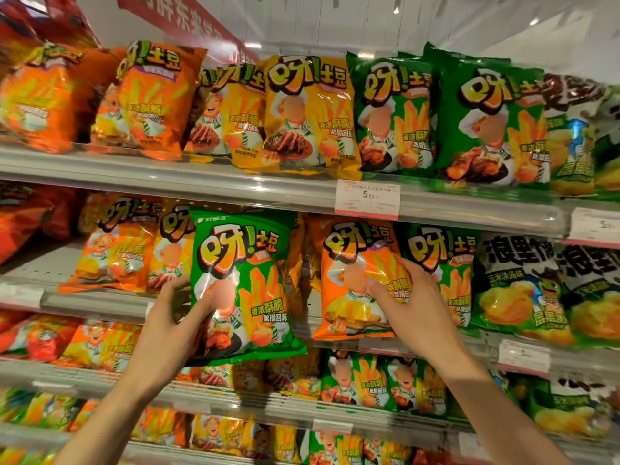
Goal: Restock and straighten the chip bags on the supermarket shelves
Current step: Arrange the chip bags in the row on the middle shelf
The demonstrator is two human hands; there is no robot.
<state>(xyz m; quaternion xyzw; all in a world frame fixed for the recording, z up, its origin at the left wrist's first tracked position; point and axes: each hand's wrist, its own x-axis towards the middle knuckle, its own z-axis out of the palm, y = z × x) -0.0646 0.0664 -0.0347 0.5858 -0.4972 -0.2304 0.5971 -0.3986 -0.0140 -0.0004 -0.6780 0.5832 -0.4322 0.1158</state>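
Observation:
A green chip bag [248, 283] is held upright in front of the second shelf [100, 302]. My left hand [171, 317] grips its left lower edge, thumb across the front. To the right an orange chip bag [352, 280] stands on the same shelf. My right hand [407, 297] holds that bag's right side, thumb on its front and fingers curled round its edge. Behind and beside them stand more orange, yellow and green bags.
The top shelf [201, 177] carries orange, yellow and green bags in a row, with a price tag [367, 199] on its rail. Black-and-green corn chip bags [523, 290] fill the right side. Lower shelves [235, 402] hold several smaller bags.

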